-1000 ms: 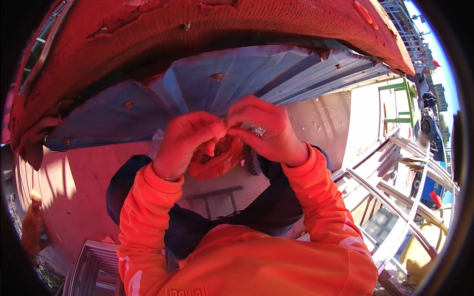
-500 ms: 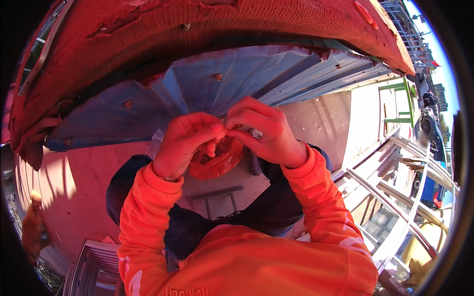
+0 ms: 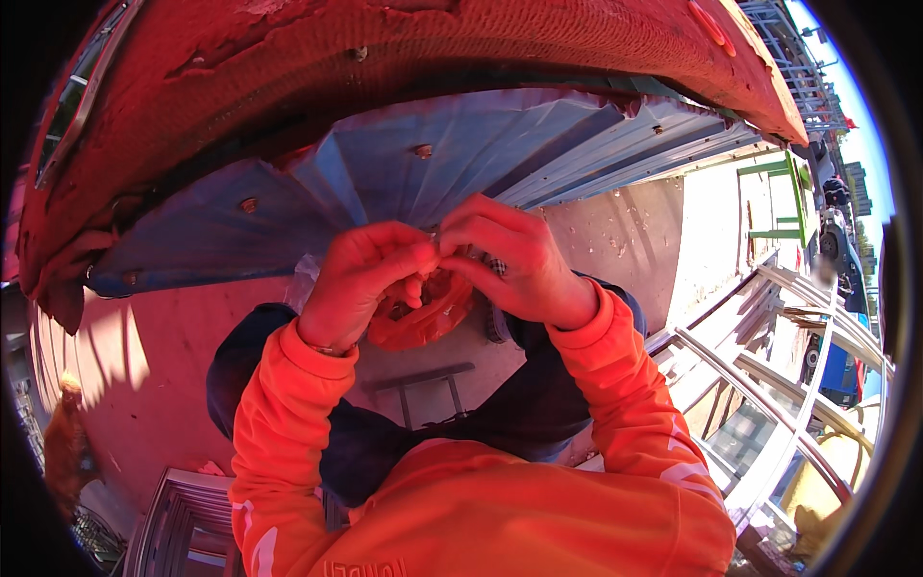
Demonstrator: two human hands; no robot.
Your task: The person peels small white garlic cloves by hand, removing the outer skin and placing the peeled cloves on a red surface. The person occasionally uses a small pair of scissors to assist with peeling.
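Observation:
My left hand (image 3: pixel 365 279) and my right hand (image 3: pixel 510 262) meet at the fingertips in front of me. The fingers of both are closed in a pinch around something tiny. What they hold is too small and too covered by the fingers to name. Under the hands, between my knees, sits an orange-red plastic bag or basin (image 3: pixel 420 327), partly hidden by my left hand. A clear plastic bag (image 3: pixel 304 281) lies just beyond my left wrist.
Ahead stands a blue corrugated metal sheet (image 3: pixel 404 163) with bolts, under a red quilted cover (image 3: pixel 461 58). White window frames (image 3: pixel 769 375) are stacked at the right and grey frames (image 3: pixel 183 524) at the lower left. A green metal stand (image 3: pixel 798 202) is at the far right.
Both hands stay joined in nearly the same place. The fingers of my right hand have shifted very slightly.

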